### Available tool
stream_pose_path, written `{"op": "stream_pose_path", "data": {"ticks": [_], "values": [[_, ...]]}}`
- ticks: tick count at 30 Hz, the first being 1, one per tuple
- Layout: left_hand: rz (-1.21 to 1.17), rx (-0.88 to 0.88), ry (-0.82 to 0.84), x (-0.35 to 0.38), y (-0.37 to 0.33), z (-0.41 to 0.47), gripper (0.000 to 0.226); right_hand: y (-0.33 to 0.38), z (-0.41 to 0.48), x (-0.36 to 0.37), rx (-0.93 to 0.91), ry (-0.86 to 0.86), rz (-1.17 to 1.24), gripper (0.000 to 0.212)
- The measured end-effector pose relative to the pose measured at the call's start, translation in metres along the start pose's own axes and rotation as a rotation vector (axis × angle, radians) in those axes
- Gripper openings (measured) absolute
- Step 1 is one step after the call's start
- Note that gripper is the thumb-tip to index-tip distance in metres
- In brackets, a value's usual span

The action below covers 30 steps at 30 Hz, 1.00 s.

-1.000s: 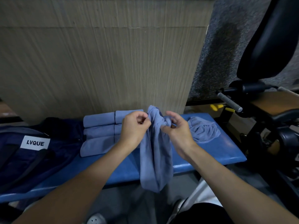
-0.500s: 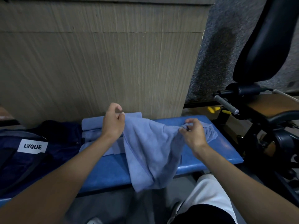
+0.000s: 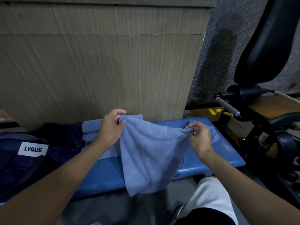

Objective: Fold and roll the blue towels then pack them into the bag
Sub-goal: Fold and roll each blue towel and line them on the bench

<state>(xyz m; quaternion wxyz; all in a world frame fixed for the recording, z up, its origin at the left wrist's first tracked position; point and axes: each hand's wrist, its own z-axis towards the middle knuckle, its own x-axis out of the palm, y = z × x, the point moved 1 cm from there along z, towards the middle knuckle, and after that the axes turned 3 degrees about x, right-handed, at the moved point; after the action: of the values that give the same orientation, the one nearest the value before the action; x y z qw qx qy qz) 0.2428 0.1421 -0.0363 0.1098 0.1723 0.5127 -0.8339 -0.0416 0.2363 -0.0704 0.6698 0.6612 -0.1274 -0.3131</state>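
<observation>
Towel (image 3: 151, 151) is spread in the air between both hands, above the blue desk (image 3: 224, 153). Its lower half droops past the desk's front edge toward the floor (image 3: 100, 210). Left hand (image 3: 112, 127) pinches one top corner, thumb and fingers curled on the cloth. The right hand (image 3: 198, 138) pinches the other end, which looks bunched rather than a clean corner. The finished towels (image 3: 91, 126) lie stacked behind the left hand, just beside the dark bag (image 3: 19, 168) with the LVQUE label (image 3: 33, 149). One crumpled towel (image 3: 214, 135) sits on the desk just behind the right hand.

Step, as judged: opening the cloth out flat, fold not yet begun.

Risks:
- The right grip is a wad, so the top edge may not pull straight. The fold would go skewed and the roll lopsided.
- The hanging end is off the desk. Laid down as is, it could drag on the floor or slide off, since it looks like thin cloth on smooth padding.
- Laying it flat needs room, and there are neighbours close on both sides. The spread cloth could land over them, knock a finished one loose or tangle with the crumpled one.
- Both pinches are small, so a hard shake could pull a corner free.
- The bag opening can't be made out, so packing clearance is unknown.
</observation>
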Motion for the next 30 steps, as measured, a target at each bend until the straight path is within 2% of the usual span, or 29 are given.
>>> {"op": "stream_pose_path", "data": {"ticks": [4, 9, 13, 16, 18, 20, 22, 24, 26, 30], "values": [[-0.014, -0.018, -0.046, -0.008, -0.002, 0.005, 0.027, -0.003, 0.008, -0.008, -0.014, -0.014, -0.169, 0.016], [0.045, -0.051, -0.114, -0.020, -0.004, 0.012, 0.017, 0.003, 0.013, -0.014, -0.010, -0.017, -0.218, 0.017], [0.110, -0.023, -0.125, -0.025, -0.005, 0.022, 0.009, 0.012, 0.014, -0.012, 0.053, 0.030, -0.120, 0.021], [0.103, -0.008, -0.132, -0.025, -0.007, 0.027, 0.016, 0.024, 0.012, -0.011, 0.095, 0.132, 0.082, 0.007], [0.099, -0.025, -0.098, -0.027, -0.007, 0.031, 0.026, 0.033, 0.009, -0.012, 0.116, 0.265, 0.171, 0.022], [0.100, -0.029, -0.014, -0.030, -0.008, 0.033, 0.040, 0.040, 0.009, -0.015, 0.062, 0.349, 0.090, 0.037], [0.110, -0.020, 0.073, -0.034, -0.010, 0.034, 0.055, 0.045, 0.013, -0.018, -0.044, 0.310, -0.083, 0.044], [0.146, 0.019, 0.125, -0.036, -0.016, 0.035, 0.061, 0.049, 0.019, -0.021, -0.155, 0.211, -0.178, 0.044], [0.188, 0.081, 0.116, -0.038, -0.024, 0.037, 0.058, 0.054, 0.026, -0.025, -0.199, 0.155, -0.204, 0.038], [0.226, 0.135, -0.015, -0.039, -0.032, 0.038, 0.037, 0.062, 0.031, -0.032, -0.278, 0.056, -0.251, 0.018]]}}
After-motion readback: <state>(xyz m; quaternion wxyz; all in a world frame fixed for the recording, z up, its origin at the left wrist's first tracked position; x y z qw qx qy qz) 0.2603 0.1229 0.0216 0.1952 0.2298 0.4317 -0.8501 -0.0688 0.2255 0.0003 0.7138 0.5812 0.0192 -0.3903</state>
